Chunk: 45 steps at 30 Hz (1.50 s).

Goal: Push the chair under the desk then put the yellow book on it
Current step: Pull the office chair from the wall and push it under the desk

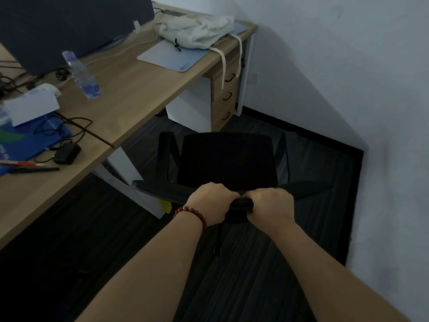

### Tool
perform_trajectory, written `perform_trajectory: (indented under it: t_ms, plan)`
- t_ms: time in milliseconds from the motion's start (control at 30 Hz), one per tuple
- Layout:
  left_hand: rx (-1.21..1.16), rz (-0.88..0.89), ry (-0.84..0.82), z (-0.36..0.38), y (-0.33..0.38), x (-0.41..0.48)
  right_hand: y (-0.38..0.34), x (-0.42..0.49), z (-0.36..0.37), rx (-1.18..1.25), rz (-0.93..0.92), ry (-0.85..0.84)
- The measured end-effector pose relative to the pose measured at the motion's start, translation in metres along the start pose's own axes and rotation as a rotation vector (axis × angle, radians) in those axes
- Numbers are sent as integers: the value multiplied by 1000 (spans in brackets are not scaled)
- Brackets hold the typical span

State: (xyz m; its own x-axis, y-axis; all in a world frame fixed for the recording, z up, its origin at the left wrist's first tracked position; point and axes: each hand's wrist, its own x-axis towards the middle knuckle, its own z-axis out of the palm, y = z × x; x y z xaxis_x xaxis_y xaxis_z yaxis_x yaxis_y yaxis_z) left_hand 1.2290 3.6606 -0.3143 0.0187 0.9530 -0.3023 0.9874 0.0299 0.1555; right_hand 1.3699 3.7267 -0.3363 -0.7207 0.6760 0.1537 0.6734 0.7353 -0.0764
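Note:
A black office chair stands on the dark floor in front of the wooden desk, its seat out from under the desktop. My left hand, with a red bead bracelet at the wrist, and my right hand both grip the top of the chair's backrest, side by side. A small yellow patch shows low beside the desk leg, left of my left hand; I cannot tell whether it is the yellow book.
On the desk lie a plastic water bottle, a dark monitor, a pale cloth bag, a blue mat, cables, pens and blue papers. A drawer unit stands under the desk's right end. A white wall is close on the right.

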Motion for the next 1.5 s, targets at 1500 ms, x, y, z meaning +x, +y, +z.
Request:
perform_trajectory:
  t_ms: [1500]
  plan:
    - [-227,-488,73,-57,54,180,184,165,15,134,-501,27]
